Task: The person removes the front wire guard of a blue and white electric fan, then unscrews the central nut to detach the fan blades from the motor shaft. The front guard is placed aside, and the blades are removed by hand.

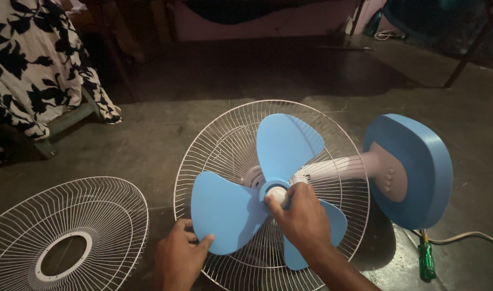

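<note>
A: Fan blade (pixel 241 202), blue, three lobes, sits on the motor shaft of a table fan lying on its back on the concrete floor (pixel 214 91). Rear guard (pixel 332 145) is under it, white wire.

B: Hands?

A: Right hand (pixel 303 221) is at the hub, fingers pinched closed around the white blade cap (pixel 277 195). Left hand (pixel 177 257) rests on the edge of the lower-left lobe, thumb on top of it, fingers underneath, a loose steadying hold on the blade.

B: Step?

A: Looks like the cap-turning step, one hand bracing the blade so it can't spin. Tightening or loosening, can't tell from one frame.

B: Next move needs what?

A: My read: keep the blade locked with the left hand and twist the cap squarely on the shaft, no tilt, or the thread may bind. The blade should stay flat against the hub.

B: Anything else around?

A: Front guard (pixel 68 237) lies apart on the floor at left. Blue fan base (pixel 419 167) with its pale neck points right. Green-handled screwdriver (pixel 426 260) sits just beside the base, near the power cord (pixel 473 237). Floral cloth (pixel 36 59) hangs at upper left.
</note>
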